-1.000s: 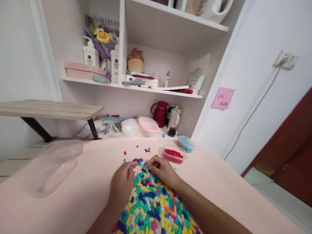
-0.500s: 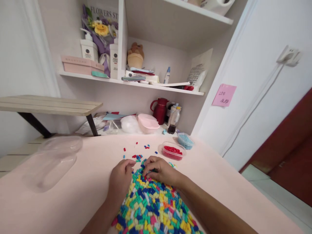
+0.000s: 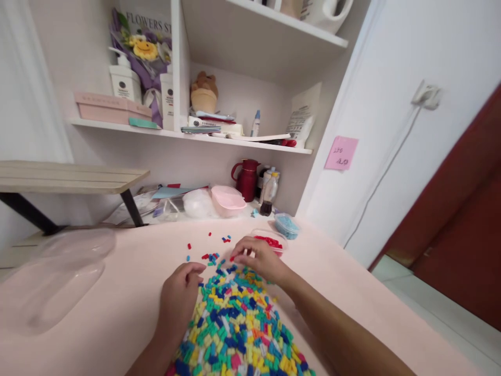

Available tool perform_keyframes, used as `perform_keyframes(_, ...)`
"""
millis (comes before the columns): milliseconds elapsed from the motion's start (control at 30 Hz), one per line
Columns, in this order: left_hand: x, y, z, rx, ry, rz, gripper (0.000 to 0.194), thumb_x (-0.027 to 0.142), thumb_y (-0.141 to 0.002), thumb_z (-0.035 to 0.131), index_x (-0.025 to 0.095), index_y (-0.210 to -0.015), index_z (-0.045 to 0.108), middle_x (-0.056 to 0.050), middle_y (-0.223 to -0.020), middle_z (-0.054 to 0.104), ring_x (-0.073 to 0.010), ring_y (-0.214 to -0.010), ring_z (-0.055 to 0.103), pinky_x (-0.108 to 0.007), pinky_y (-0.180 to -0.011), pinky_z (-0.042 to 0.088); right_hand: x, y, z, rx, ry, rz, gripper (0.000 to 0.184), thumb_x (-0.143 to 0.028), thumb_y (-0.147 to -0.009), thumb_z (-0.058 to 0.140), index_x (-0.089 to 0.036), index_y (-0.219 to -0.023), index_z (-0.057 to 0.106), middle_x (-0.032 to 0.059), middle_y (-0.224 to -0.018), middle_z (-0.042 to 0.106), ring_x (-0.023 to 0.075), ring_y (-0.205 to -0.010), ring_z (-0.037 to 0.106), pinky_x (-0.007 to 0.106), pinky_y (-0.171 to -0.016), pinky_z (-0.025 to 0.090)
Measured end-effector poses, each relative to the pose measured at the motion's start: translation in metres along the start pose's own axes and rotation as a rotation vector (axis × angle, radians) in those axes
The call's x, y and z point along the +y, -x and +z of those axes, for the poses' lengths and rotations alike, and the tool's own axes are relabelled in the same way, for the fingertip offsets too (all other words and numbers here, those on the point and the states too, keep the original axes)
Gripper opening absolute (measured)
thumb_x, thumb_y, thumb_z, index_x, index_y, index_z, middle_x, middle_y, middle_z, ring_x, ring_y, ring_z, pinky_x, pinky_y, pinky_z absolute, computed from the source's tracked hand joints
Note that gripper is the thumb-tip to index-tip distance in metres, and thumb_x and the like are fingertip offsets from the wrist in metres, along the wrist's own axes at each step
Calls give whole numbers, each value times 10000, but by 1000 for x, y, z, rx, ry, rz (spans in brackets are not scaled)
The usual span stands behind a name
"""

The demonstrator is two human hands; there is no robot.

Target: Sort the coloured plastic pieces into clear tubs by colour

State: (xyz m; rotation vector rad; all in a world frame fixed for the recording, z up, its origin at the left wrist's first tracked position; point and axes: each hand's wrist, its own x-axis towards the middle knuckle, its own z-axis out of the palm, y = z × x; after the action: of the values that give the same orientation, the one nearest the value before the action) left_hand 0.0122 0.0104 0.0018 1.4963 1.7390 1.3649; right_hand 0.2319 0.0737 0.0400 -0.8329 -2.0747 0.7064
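A pile of small multicoloured building bricks (image 3: pixel 235 324) spreads over the table in front of me. Above its far edge, my right hand (image 3: pixel 260 258) pinches a small red brick (image 3: pixel 232 258) between thumb and fingertips. My left hand (image 3: pixel 180 292) rests at the pile's left side, its fingers loosely bent with a gap to the thumb and nothing visible in them. Behind my right hand stands a clear tub of red bricks (image 3: pixel 270 242), partly hidden by that hand. Several loose red and blue bricks (image 3: pixel 211 257) lie beyond the pile.
A tub of light blue pieces (image 3: pixel 287 225) is at the back right. Clear plastic containers (image 3: pixel 74 277) lie on the left. Along the back are a pink bowl (image 3: pixel 228 201), a dark red jug (image 3: pixel 247 180) and bottles (image 3: pixel 269 193). A wooden stand (image 3: pixel 70 176) rises at the left.
My right hand has lifted from the pile and moved towards the tub of red bricks, with a red brick now showing in its fingertips. The whole view has shifted slightly; my left hand stays beside the pile.
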Motion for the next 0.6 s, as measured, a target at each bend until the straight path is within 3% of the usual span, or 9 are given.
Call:
perform_keyframes(167, -1, 0, -1, 53, 38, -59, 247, 287, -743, 481, 243, -803, 717, -20, -747, 768, -230, -754, 723, -290, -654, 509, 16, -4, -46, 407, 46, 153, 137, -294, -825, 607, -207, -837, 713, 40, -890, 693, 178, -767, 600, 315, -734, 485)
perform_keyframes(267, 1, 1, -2, 70, 65, -96, 236, 291, -739, 491, 242, -796, 714, -29, -717, 764, -240, -714, 713, -300, -625, 508, 31, 1, -65, 548, 60, 217, 180, -352, -797, 617, -208, -861, 704, 52, -920, 679, 194, -782, 583, 357, -778, 490)
perform_keyframes(433, 3, 2, -3, 83, 74, -106, 235, 292, -747, 484, 240, -801, 707, -36, -747, 766, -241, -720, 698, -312, -650, 508, 44, 4, -72, 657, -10, 259, 260, -403, -818, 557, -200, -932, 672, 57, -894, 673, 201, -790, 591, 366, -773, 503)
perform_keyframes(600, -4, -1, -2, 127, 59, -77, 218, 282, -735, 498, 247, -781, 708, -34, -868, 765, -241, -888, 686, -327, -794, 493, 28, -2, -56, 614, -107, 272, 240, -372, -799, 564, -192, -906, 682, 40, -818, 657, 187, -728, 613, 341, -709, 503)
